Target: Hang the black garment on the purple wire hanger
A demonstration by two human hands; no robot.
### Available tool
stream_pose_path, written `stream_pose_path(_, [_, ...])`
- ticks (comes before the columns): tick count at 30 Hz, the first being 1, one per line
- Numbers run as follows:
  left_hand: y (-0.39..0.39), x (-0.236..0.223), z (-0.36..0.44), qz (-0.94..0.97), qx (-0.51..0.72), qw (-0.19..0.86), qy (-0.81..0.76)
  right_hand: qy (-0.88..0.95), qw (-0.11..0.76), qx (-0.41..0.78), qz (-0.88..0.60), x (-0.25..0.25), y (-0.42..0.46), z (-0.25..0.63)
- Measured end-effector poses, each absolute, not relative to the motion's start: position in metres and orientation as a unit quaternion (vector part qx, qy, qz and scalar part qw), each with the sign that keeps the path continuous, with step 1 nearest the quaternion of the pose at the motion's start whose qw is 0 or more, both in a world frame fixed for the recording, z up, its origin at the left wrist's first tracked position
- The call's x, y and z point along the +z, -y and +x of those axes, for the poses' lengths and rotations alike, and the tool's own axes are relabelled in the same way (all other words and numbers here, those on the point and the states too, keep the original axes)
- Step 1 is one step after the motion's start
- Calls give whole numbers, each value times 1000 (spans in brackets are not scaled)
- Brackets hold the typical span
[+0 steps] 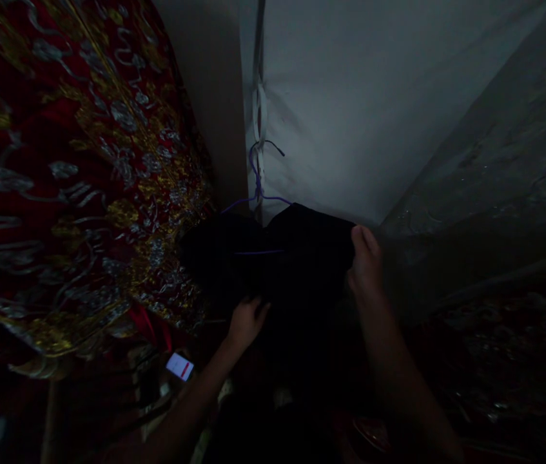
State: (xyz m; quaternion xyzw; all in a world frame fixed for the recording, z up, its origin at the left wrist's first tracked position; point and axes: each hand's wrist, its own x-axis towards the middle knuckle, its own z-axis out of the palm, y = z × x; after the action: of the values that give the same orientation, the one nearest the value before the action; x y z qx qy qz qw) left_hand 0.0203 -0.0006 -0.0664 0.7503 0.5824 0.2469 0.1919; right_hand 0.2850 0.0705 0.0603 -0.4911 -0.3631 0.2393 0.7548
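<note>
A black garment hangs in front of me on a thin purple wire hanger. The hanger's hook is caught on a white ring-like holder against the wall. At the garment's right shoulder or sleeve end, my right hand is closed on the cloth. Lower down, at the front of the garment, my left hand has its fingers curled into the fabric. The scene is very dark, so the garment's folds and exact kind cannot be made out.
Red cloth with gold and silver embroidery covers the left side. A pale wall rises behind the hanger. A phone with a lit screen lies at lower left. Dark glittery fabric is on the right.
</note>
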Motion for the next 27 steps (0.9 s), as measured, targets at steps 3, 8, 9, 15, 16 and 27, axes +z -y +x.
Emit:
stream_pose_path(3, [18, -79, 35, 708, 369, 187, -572, 408, 730, 101, -538, 34, -46, 271])
stream_pose_path(8, [52, -94, 67, 547, 571, 269, -550, 479, 578, 290, -593, -41, 17, 217])
stream_pose_path(9, [57, -95, 73, 519, 590, 280, -552, 515, 533, 342, -578, -53, 28, 208])
stream_pose_path(15, [74, -95, 84, 539, 605, 183, -557, 655, 390, 428, -485, -63, 51, 197])
stream_pose_path(16, [75, -93, 84, 558, 604, 159, -546, 654, 394, 416, -493, -61, 51, 198])
stream_pose_path(27, [73, -83, 98, 538, 592, 201, -566, 634, 449, 374, -507, -52, 41, 205])
